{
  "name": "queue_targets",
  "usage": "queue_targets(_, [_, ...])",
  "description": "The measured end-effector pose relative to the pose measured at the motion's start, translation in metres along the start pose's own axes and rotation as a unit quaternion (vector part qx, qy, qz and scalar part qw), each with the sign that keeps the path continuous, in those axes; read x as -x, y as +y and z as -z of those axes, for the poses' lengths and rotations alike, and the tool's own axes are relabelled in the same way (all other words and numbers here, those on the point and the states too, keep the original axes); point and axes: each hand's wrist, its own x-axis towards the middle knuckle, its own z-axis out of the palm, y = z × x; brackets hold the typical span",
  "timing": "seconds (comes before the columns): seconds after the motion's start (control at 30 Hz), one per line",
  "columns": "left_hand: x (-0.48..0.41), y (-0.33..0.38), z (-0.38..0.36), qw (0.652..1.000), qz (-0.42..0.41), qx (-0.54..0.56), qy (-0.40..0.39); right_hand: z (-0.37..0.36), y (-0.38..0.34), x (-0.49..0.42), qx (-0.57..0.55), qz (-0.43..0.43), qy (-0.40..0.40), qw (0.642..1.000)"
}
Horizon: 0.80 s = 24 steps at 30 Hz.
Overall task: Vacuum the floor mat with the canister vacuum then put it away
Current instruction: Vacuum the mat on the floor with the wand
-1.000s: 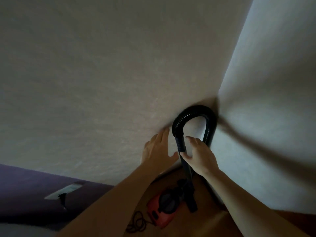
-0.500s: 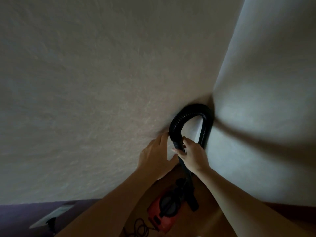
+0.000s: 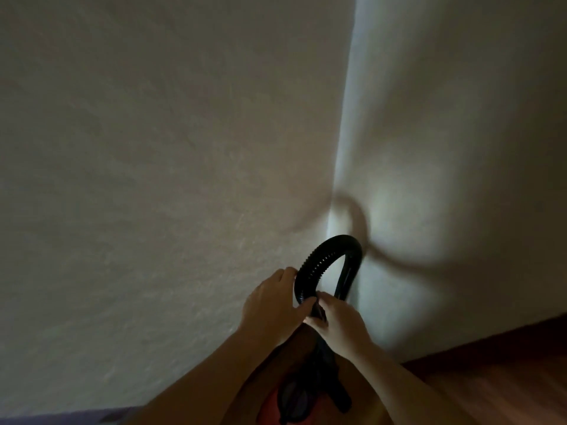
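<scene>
The black ribbed vacuum hose arches up in the corner where two pale walls meet, its smooth wand end resting against the corner. My left hand is wrapped around the hose's left leg, thumb across it. My right hand grips the same leg just below, fingers closed round it. The red canister vacuum with its dark round top sits on the floor below, partly hidden between my forearms. The floor mat is out of view.
Wooden floor runs along the right wall. A dark purple strip shows at the bottom left under the left wall. The scene is dim.
Both hands were open beside the hose and have closed onto it, the right first. The view has tilted up, so the purple area, the white object and the cord have dropped out of sight.
</scene>
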Motion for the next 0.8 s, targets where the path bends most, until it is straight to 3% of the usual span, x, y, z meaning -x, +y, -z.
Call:
queue_targets(0.13, [0.010, 0.016, -0.007, 0.989, -0.010, 0.119, -0.089, 0.004, -0.003, 0.035, 0.000, -0.005, 0.004, 1.000])
queue_targets(0.23, [0.025, 0.019, -0.017, 0.981, -0.025, 0.159, -0.105, 0.007, 0.002, 0.059, -0.006, -0.022, 0.004, 1.000])
queue_targets(0.53, [0.073, 0.036, -0.030, 0.980, -0.069, 0.167, -0.085, 0.001, 0.009, 0.125, -0.124, -0.034, 0.012, 0.992])
queue_targets(0.8, [0.126, 0.069, -0.058, 0.983, -0.068, 0.142, -0.091, -0.018, 0.027, 0.196, -0.186, -0.107, -0.014, 0.976])
